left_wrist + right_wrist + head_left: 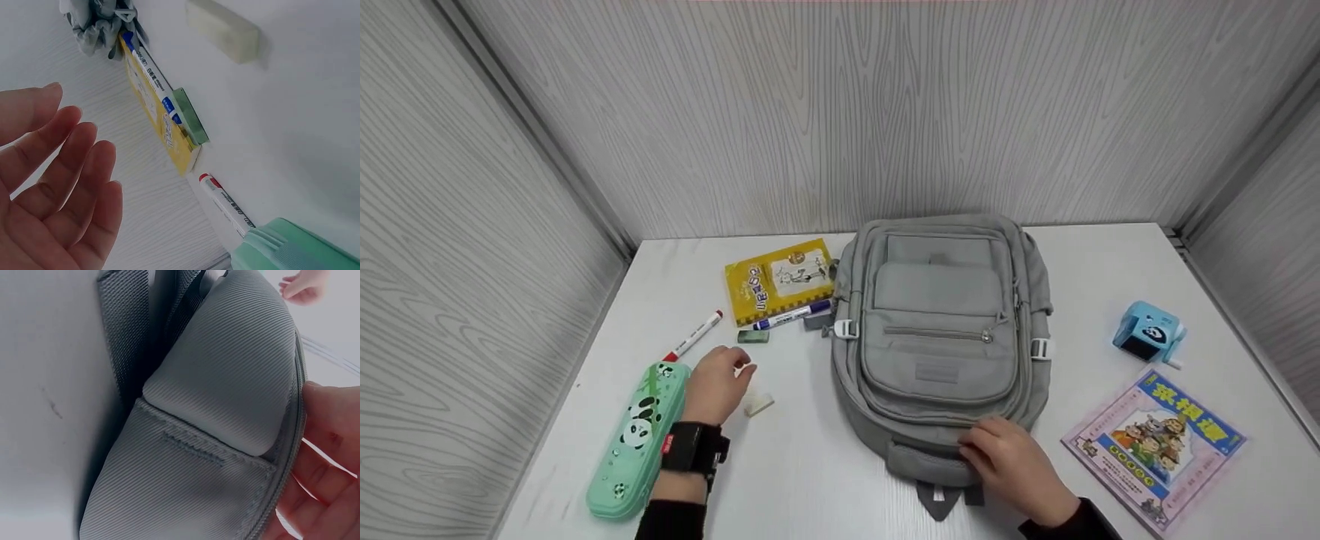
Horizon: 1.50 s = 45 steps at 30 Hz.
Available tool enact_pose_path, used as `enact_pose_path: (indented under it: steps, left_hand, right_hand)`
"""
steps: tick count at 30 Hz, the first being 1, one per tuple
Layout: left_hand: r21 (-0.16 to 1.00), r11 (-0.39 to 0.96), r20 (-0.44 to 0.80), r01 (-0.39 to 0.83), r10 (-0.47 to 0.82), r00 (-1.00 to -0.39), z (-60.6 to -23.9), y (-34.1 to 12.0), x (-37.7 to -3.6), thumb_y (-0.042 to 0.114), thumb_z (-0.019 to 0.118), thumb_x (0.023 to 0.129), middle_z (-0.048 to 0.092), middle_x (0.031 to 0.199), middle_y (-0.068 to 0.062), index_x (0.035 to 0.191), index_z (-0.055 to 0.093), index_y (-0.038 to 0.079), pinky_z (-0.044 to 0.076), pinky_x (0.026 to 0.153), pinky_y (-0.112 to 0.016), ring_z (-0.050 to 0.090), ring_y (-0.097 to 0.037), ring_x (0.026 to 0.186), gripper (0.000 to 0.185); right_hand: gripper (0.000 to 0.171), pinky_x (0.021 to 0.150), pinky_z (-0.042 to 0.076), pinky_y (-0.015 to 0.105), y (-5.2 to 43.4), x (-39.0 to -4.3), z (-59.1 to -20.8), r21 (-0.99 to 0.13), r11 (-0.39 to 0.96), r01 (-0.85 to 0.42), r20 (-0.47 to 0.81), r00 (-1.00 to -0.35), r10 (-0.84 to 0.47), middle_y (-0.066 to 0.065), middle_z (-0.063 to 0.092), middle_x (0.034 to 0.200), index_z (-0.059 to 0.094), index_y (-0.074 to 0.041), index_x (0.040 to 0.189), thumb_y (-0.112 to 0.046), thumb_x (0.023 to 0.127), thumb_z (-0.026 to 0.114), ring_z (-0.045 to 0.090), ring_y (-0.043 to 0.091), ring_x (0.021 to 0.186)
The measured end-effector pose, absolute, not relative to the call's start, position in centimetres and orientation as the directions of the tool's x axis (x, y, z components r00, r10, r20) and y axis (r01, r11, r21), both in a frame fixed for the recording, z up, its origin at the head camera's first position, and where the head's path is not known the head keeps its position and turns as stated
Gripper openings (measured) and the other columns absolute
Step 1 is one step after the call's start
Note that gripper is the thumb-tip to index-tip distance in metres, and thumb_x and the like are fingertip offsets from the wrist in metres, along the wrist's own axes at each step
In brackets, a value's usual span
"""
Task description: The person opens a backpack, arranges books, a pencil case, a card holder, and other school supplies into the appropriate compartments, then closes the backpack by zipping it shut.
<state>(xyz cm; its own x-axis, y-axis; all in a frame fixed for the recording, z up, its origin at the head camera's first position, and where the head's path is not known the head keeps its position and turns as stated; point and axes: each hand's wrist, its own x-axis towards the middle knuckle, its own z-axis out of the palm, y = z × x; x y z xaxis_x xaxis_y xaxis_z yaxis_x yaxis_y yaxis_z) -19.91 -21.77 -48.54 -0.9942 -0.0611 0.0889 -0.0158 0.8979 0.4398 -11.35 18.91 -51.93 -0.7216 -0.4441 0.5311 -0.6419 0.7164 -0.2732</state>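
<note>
Backpack [937, 337] lies flat at the tabletop [810, 465] centre, front pocket zipped, nothing visibly packed yet. Right hand [1009, 457] rests on its near end at 6 o'clock, fingers relaxed along the zipper seam, gripping nothing. Left hand [718, 386] hovers open and empty at 9 o'clock beside the white eraser [758, 403] and green pencil case [639, 439]. Markers, books and sharpener [1147, 334] remain outside.
</note>
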Motion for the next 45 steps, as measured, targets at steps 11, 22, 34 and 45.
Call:
enact_pose_path:
  steps: [11, 22, 34, 45]
  left_hand:
    - [0.469, 0.878, 0.071, -0.098, -0.148, -0.986, -46.9, -21.9, -26.2, 0.018, 0.065, 0.093, 0.064, 0.111, -0.021, 0.112, 0.069, -0.001, 0.051, 0.088, -0.048, 0.061, -0.036, 0.103, 0.028]
    - [0.546, 0.781, -0.138, -0.302, -0.272, -0.952, -48.1, -21.2, -31.3, 0.023, 0.054, 0.1, 0.048, 0.135, -0.031, 0.144, 0.045, -0.003, 0.045, 0.102, -0.053, 0.051, -0.044, 0.122, 0.052]
    - [0.501, 0.671, -0.328, -0.546, -0.437, -0.837, -51.9, -21.1, -34.9, 0.027, 0.054, 0.099, 0.057, 0.129, -0.03, 0.128, 0.055, -0.012, 0.04, 0.109, -0.05, 0.05, -0.042, 0.126, 0.049]
    - [0.375, 0.609, -0.408, -0.699, -0.569, -0.714, -53.0, -20.8, -36.6, 0.046, 0.069, 0.087, 0.056, 0.133, -0.03, 0.133, 0.051, -0.011, 0.044, 0.106, -0.049, 0.052, -0.041, 0.127, 0.075]
  right_hand:
    - [0.023, 0.067, 0.048, 0.025, 18.9, -11.4, -51.8, -0.272, 0.735, -0.621, 0.541, -0.73, -0.417, -0.01, 0.06, 0.079, 0.068, -0.018, 0.083, -0.004, 0.072, 0.083, 0.056, 0.007, 0.074]
    - [0.02, 0.067, 0.048, 0.025, 19.0, -11.4, -51.8, -0.299, 0.755, -0.583, 0.5, -0.77, -0.397, -0.012, 0.058, 0.079, 0.069, -0.019, 0.083, -0.007, 0.074, 0.083, 0.054, 0.004, 0.075]
    - [0.007, 0.068, 0.049, 0.029, 19.1, -11.3, -51.5, -0.373, 0.767, -0.522, 0.365, -0.843, -0.396, -0.014, 0.063, 0.084, 0.073, -0.021, 0.086, -0.015, 0.085, 0.076, 0.055, 0.005, 0.077]
    - [0.017, 0.067, 0.05, 0.027, 19.3, -11.8, -52.4, -0.335, 0.74, -0.583, 0.47, -0.784, -0.404, -0.014, 0.062, 0.081, 0.071, -0.023, 0.083, -0.01, 0.077, 0.081, 0.058, 0.006, 0.075]
